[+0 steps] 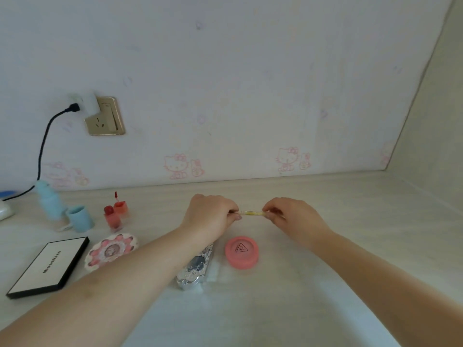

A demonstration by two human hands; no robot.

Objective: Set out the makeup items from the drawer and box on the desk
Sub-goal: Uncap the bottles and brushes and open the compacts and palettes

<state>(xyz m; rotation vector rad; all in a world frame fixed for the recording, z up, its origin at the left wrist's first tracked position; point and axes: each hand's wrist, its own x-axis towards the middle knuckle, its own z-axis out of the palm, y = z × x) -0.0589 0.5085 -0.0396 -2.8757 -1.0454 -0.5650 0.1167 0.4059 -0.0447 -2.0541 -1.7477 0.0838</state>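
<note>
Pale wallpaper with faint pink cat prints backs our light wooden desk (325, 221), and a gold wall socket (105, 116) feeds a black cable (43, 144) down toward the far left corner. Near the middle of the far edge we hold a slim yellow stick (251, 213) level above the surface: our left hand (213, 216) pinches one end, our right hand (288, 214) pinches the other, fingers curled tight. Just nearer us sit a pink round compact (241, 252) and a silver embossed case (195, 269), the latter partly under our left forearm. Along the left edge lie a black-rimmed palette (47, 266), a flowered round compact (111, 251), two red lip tints (115, 214) and a blue bottle (50, 201) beside its blue cap (80, 219).
</note>
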